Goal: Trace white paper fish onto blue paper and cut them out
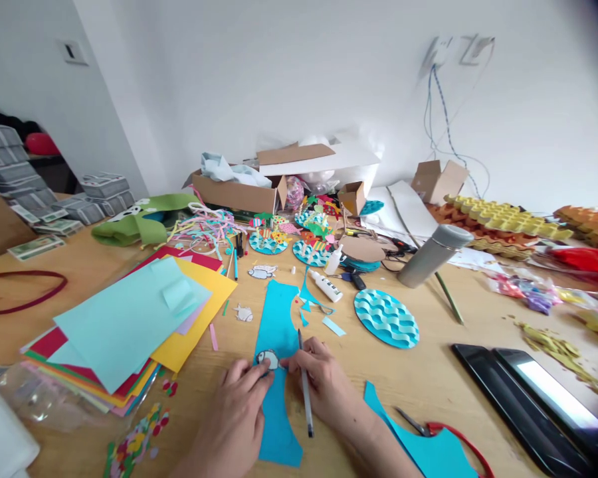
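A long blue paper strip (278, 425) with curved cut edges lies on the wooden table. On it rests a small white paper fish (268, 359) with a dark outline. My left hand (236, 408) lies flat with its fingertips pressing on the fish and the strip. In my right hand (319, 375) is a pen (306, 398), pinched between the fingers, beside the fish at the strip's right edge. The pen's writing tip is hidden. Two more paper cutouts, a fish (262, 271) and a spiky fish (244, 313), lie beyond my hands.
Stacked coloured papers (124, 325) sit at left. Red-handled scissors (428, 428) lie partly under blue paper (438, 455) at lower right. Farther back are a glue bottle (327, 287), a wavy blue disc (387, 318) and a grey flask (428, 259). Dark devices (508, 398) lie at right.
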Demonstrator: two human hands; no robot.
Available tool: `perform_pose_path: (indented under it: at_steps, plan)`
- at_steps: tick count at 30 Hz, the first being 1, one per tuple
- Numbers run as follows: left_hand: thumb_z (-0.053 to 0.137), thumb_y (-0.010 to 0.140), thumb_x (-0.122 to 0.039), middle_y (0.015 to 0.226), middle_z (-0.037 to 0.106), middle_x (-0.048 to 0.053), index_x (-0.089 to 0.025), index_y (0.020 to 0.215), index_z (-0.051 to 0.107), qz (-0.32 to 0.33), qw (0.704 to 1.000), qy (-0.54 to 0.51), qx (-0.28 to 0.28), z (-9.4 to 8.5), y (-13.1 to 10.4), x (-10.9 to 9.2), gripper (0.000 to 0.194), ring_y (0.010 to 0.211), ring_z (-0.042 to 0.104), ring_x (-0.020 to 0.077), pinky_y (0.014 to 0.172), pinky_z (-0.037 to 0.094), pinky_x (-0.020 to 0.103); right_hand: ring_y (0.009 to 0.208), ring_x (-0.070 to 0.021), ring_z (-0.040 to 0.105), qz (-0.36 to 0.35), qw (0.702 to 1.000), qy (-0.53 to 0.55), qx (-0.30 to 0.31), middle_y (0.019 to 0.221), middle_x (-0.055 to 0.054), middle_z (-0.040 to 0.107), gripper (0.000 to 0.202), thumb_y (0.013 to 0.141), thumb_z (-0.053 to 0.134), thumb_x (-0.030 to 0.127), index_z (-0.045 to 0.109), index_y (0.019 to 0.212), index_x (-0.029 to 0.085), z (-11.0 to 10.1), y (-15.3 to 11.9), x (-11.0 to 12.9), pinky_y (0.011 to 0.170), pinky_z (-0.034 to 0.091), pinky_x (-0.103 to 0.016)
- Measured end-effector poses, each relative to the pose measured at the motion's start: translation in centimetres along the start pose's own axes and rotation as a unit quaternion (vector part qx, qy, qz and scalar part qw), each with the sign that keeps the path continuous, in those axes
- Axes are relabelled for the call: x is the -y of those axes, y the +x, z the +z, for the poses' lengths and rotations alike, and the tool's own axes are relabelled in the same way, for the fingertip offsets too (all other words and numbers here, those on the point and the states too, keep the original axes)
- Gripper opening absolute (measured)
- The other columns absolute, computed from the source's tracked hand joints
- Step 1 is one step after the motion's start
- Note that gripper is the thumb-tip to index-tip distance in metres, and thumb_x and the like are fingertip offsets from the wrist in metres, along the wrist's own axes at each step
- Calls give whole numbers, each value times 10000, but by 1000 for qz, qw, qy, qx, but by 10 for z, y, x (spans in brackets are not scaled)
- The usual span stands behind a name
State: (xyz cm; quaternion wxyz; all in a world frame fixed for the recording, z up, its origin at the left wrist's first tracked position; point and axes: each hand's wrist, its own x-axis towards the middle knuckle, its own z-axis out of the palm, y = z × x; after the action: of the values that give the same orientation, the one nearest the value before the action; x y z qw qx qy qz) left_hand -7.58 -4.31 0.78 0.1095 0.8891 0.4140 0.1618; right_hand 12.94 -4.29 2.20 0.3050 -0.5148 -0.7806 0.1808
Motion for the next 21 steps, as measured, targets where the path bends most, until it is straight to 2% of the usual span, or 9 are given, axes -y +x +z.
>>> perform_pose_path:
  at_steps: [5,13,17,21]
  plan:
    - [422,752,9,1360,570,23,-192,1274,580,22,999,46,-15,3,-2,-2,581,1098,543,225,931,505,375,859,-208,589,19,999,50,1,829,-57,559,244,815,485,-10,609,826,200,1,-2,-3,738,500,-307]
    - [431,795,-41,1340,588,39,-165,1245,577,62,990,118,-54,9,-4,0,489,1218,510,231,933,462,364,829,-205,570,22,998,51,9,796,-55,557,235,822,489,-4,606,815,200,-1,-2,0,705,495,-296]
    - [404,769,-12,1331,592,63,-140,1232,572,97,980,150,-89,14,-3,1,509,1242,498,219,987,429,364,832,-204,581,24,997,67,9,795,-54,555,237,835,470,0,601,812,197,-1,-1,-1,711,505,-300]
    - [411,742,-23,1330,591,72,-136,1295,520,93,984,131,-80,16,-1,2,575,1220,517,215,992,422,371,843,-190,618,40,993,114,5,836,-52,528,221,840,475,18,601,811,197,0,-2,-2,739,531,-294]
